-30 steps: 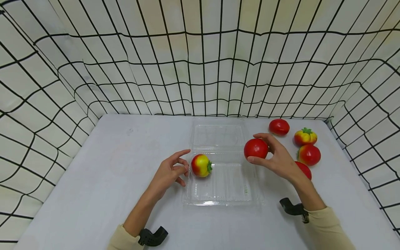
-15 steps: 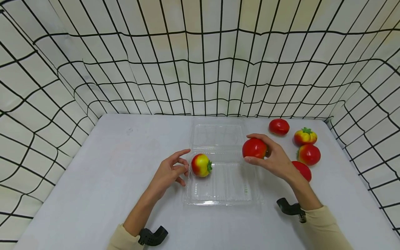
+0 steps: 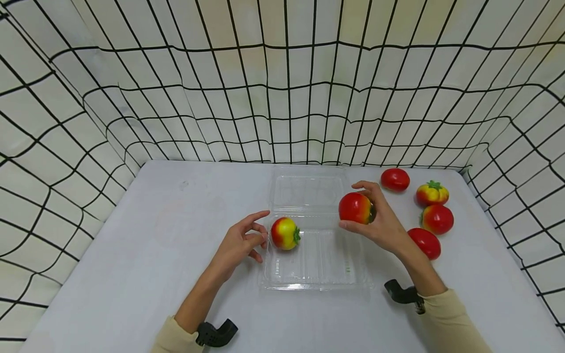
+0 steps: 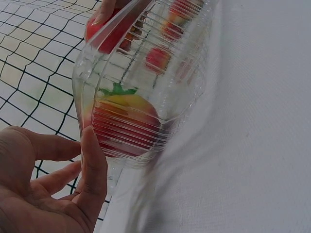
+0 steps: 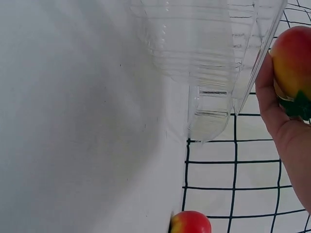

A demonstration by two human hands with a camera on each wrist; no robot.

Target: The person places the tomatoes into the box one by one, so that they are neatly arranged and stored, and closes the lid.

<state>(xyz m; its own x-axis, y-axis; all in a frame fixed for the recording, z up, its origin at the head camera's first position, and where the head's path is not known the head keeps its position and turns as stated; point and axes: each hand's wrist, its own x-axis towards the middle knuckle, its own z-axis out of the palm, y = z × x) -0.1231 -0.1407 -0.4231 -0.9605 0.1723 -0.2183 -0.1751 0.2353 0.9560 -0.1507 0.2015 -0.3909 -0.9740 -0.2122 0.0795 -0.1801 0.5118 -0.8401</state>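
Taking the middle of the clear container (image 3: pixel 326 264) as the centre of a clock face in the head view, the left hand (image 3: pixel 242 246) sits at nine o'clock, pinching the container's edge between finger and thumb, as the left wrist view shows. The right hand (image 3: pixel 386 224) is at about two o'clock, its fingers and thumb curled round a red-and-yellow fruit (image 3: pixel 353 207), which it holds raised above the container's rim. The right wrist view shows green leaves at the held fruit's base. Inside the container, towards nine o'clock, lies a second fruit (image 3: pixel 281 233), yellow and red, its green leaves pointing to three o'clock. The lid (image 3: pixel 309 192) lies folded back at twelve o'clock.

More fruit rests on the white table (image 3: pixel 123 255), well apart from the container: a red fruit (image 3: pixel 395 180) at two o'clock, a leafy yellow-red fruit (image 3: pixel 431 194) between two and three, and a mostly red fruit (image 3: pixel 438 219) and a plain red fruit (image 3: pixel 425 242) near three. Black netting (image 3: pixel 288 88) rises behind the table, across the twelve o'clock side.
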